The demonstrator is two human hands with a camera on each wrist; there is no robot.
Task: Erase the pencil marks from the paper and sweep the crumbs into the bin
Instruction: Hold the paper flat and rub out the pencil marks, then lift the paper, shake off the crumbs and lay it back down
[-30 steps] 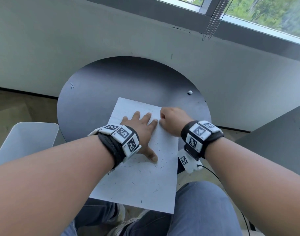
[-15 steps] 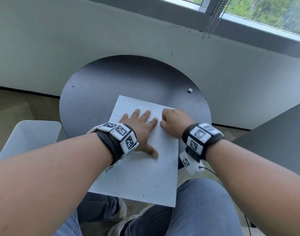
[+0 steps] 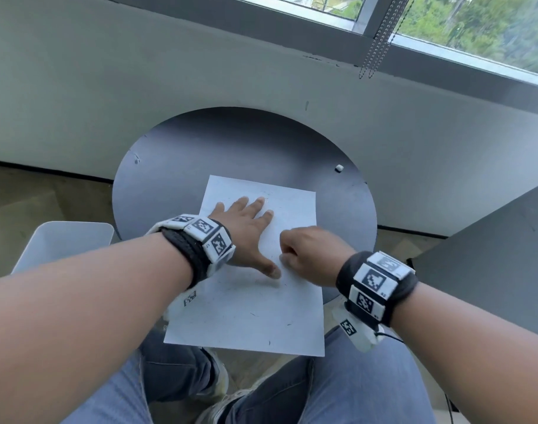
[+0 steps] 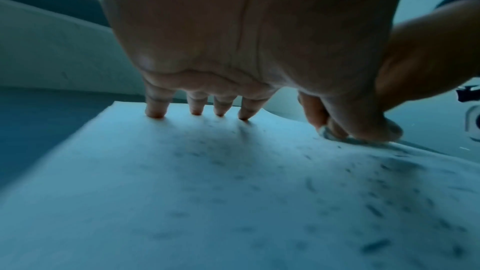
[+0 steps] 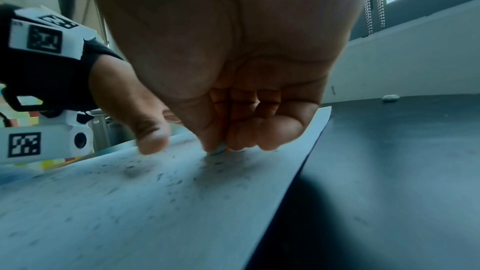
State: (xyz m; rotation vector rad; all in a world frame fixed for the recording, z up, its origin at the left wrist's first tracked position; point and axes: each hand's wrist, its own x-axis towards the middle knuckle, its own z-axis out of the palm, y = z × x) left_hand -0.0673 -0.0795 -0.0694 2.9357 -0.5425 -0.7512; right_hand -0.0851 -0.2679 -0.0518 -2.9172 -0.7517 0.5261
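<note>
A white sheet of paper (image 3: 246, 319) lies on the round dark table (image 3: 176, 154), its near end hanging over the table's edge. Dark eraser crumbs (image 5: 166, 178) are scattered over it. My left hand (image 3: 246, 228) lies flat on the sheet with fingers spread, pressing it down. My right hand (image 3: 304, 249) is curled beside the left thumb and pinches a small pale eraser (image 5: 217, 149) against the paper. The eraser tip also shows in the left wrist view under the right fingers (image 4: 335, 130).
A white bin (image 3: 63, 246) stands on the floor left of the table. A small white lump (image 3: 339, 168) sits near the table's far right edge. A grey wall and window ledge lie behind; a dark grey surface (image 3: 491, 255) is to the right. My knees are below the paper.
My right hand has slid toward me along the paper, from beside the left fingertips to beside the left thumb. The left hand keeps pressing the sheet.
</note>
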